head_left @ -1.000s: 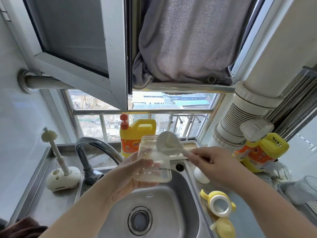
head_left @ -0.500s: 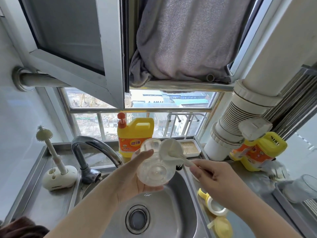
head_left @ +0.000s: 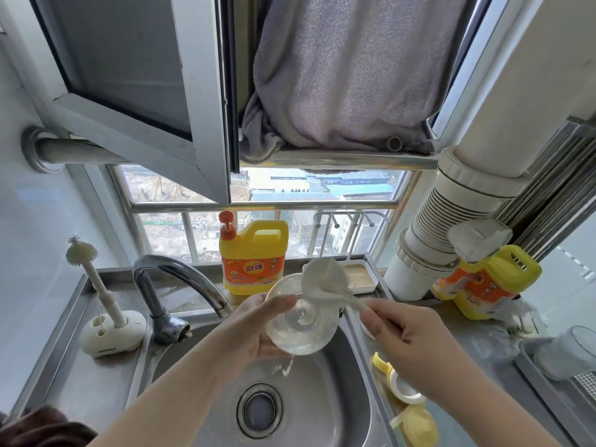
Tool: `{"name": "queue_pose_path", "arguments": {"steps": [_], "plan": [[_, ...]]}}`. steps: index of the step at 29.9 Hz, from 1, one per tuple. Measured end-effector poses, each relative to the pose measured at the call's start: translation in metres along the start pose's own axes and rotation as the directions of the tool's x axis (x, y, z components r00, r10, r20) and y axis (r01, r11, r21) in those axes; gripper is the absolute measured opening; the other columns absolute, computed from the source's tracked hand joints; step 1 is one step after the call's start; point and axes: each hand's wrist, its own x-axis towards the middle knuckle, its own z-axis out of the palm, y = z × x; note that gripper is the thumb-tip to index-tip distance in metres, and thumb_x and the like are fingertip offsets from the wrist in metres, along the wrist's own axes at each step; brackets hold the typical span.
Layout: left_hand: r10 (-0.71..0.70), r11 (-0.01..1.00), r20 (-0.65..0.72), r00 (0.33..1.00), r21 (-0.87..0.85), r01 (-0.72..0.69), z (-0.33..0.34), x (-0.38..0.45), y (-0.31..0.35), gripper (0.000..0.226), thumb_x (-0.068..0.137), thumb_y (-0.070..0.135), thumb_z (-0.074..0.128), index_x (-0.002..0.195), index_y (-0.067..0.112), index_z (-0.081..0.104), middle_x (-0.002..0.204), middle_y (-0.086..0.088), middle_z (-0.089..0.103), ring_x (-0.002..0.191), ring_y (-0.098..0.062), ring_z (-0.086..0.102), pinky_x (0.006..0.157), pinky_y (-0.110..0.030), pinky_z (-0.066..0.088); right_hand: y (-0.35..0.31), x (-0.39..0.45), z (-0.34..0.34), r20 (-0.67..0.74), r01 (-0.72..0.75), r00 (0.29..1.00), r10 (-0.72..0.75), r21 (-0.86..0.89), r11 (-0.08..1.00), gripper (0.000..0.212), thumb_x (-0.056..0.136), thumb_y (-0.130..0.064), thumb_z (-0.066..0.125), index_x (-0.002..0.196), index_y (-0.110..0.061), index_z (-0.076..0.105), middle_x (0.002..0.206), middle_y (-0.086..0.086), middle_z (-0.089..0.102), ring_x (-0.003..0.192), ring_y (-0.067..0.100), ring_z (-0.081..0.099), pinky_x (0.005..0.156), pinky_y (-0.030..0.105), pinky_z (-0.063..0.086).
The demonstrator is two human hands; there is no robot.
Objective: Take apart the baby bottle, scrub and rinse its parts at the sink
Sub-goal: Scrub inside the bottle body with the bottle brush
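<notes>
Hands work above a steel sink [head_left: 325, 398], seen from the person's head looking down. The left hand [head_left: 248, 330] grips a clear baby bottle body [head_left: 301, 321] over the sink basin, thumb curled along its upper side, its round base turned toward the camera. A thin trickle of cloudy water [head_left: 288, 367] falls from the bottle toward the sink drain [head_left: 259, 409]. The right hand [head_left: 409, 346] pinches the handle of a white bottle brush [head_left: 325, 282], fingers curled around it; the brush's pale sponge head rests against the far upper edge of the bottle, near its mouth.

On the counter just right of the sink lie a yellow bottle collar [head_left: 398, 382] and, nearer the camera, a yellow cap [head_left: 416, 427]. A curved metal faucet [head_left: 174, 285] stands at the sink's back left corner. Left of the sink, a nipple brush [head_left: 96, 285] stands upright in a white holder [head_left: 111, 332]. Behind the sink, on the window ledge, sits a yellow detergent jug [head_left: 253, 256] with an orange label. A second yellow jug [head_left: 490, 282] leans on the counter well right of the sink.
</notes>
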Motion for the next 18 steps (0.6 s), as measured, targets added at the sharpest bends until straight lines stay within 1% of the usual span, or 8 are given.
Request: {"name": "queue_pose_path", "arguments": {"steps": [3, 4, 6, 8, 11, 14, 16, 18], "plan": [[-0.017, 0.998, -0.065, 0.998, 0.054, 0.02, -0.002, -0.001, -0.001, 0.075, 0.051, 0.049, 0.079, 0.114, 0.018, 0.054, 0.097, -0.008, 0.073, 0.087, -0.027, 0.071, 0.078, -0.039, 0.057, -0.001, -0.01, -0.005, 0.208, 0.026, 0.978, 0.006, -0.15, 0.988, 0.021, 0.089, -0.055, 0.044, 0.098, -0.054, 0.062, 0.064, -0.007, 0.058, 0.056, 0.007, 0.049, 0.053, 0.018, 0.037], [-0.019, 0.994, -0.07, 0.997, 0.103, 0.027, -0.002, -0.001, -0.001, 0.075, 0.048, 0.053, 0.079, 0.112, 0.02, 0.056, 0.096, -0.006, 0.074, 0.088, -0.025, 0.071, 0.08, -0.038, 0.056, 0.001, -0.011, -0.009, 0.239, 0.023, 0.971, 0.026, -0.202, 0.979, 0.023, 0.088, -0.058, 0.041, 0.1, -0.056, 0.06, 0.069, -0.006, 0.06, 0.06, 0.007, 0.053, 0.055, 0.019, 0.041], [-0.032, 0.984, -0.087, 0.996, 0.171, 0.046, 0.001, -0.001, -0.002, 0.068, 0.05, 0.054, 0.078, 0.107, 0.021, 0.058, 0.098, -0.003, 0.072, 0.087, -0.017, 0.07, 0.071, -0.026, 0.056, 0.006, -0.007, -0.015, 0.18, -0.002, 0.982, 0.05, -0.259, 0.966, 0.028, 0.084, -0.064, 0.035, 0.098, -0.058, 0.06, 0.066, -0.009, 0.06, 0.061, 0.006, 0.053, 0.058, 0.025, 0.045], [-0.042, 0.979, -0.106, 0.993, 0.196, 0.062, 0.005, 0.0, -0.003, 0.057, 0.058, 0.05, 0.076, 0.104, 0.02, 0.059, 0.098, 0.0, 0.07, 0.086, -0.01, 0.067, 0.061, -0.018, 0.05, 0.006, 0.001, -0.011, 0.087, -0.006, 0.996, 0.029, -0.254, 0.967, 0.034, 0.085, -0.062, 0.036, 0.103, -0.052, 0.062, 0.058, -0.018, 0.055, 0.056, 0.002, 0.049, 0.057, 0.024, 0.042], [-0.004, 0.968, -0.148, 0.989, 0.248, 0.041, 0.006, 0.005, -0.006, 0.085, 0.045, 0.053, 0.079, 0.118, 0.016, 0.056, 0.099, 0.001, 0.07, 0.088, -0.009, 0.066, 0.068, -0.019, 0.048, 0.001, 0.005, 0.003, 0.097, 0.001, 0.995, 0.02, -0.213, 0.977, 0.024, 0.092, -0.05, 0.044, 0.105, -0.049, 0.063, 0.057, -0.02, 0.054, 0.057, 0.0, 0.048, 0.053, 0.014, 0.036], [0.054, 0.951, -0.198, 0.979, 0.309, 0.01, 0.003, 0.004, -0.008, 0.115, 0.039, 0.053, 0.088, 0.135, 0.011, 0.039, 0.102, 0.002, 0.063, 0.089, -0.009, 0.063, 0.069, -0.019, 0.048, 0.004, 0.001, -0.005, 0.123, -0.042, 0.99, 0.075, -0.246, 0.968, 0.02, 0.092, -0.051, 0.042, 0.093, -0.048, 0.062, 0.061, -0.008, 0.054, 0.058, 0.005, 0.047, 0.057, 0.02, 0.041], [0.078, 0.938, -0.204, 0.976, 0.345, -0.003, 0.004, 0.004, -0.008, 0.123, 0.036, 0.058, 0.085, 0.139, 0.011, 0.034, 0.107, 0.001, 0.062, 0.091, -0.01, 0.063, 0.068, -0.017, 0.049, 0.004, 0.003, -0.005, 0.087, -0.065, 0.992, 0.089, -0.246, 0.967, 0.023, 0.092, -0.049, 0.042, 0.097, -0.043, 0.064, 0.058, -0.014, 0.055, 0.056, 0.003, 0.048, 0.055, 0.021, 0.04], [0.103, 0.938, -0.225, 0.969, 0.346, -0.019, 0.006, 0.004, -0.007, 0.122, 0.034, 0.058, 0.077, 0.138, 0.013, 0.035, 0.11, 0.0, 0.062, 0.094, -0.012, 0.063, 0.071, -0.019, 0.052, -0.004, 0.008, 0.004, 0.075, -0.014, 0.997, 0.033, -0.248, 0.969, 0.028, 0.093, -0.05, 0.042, 0.105, -0.039, 0.065, 0.056, -0.018, 0.053, 0.056, 0.001, 0.047, 0.054, 0.019, 0.037]]}}
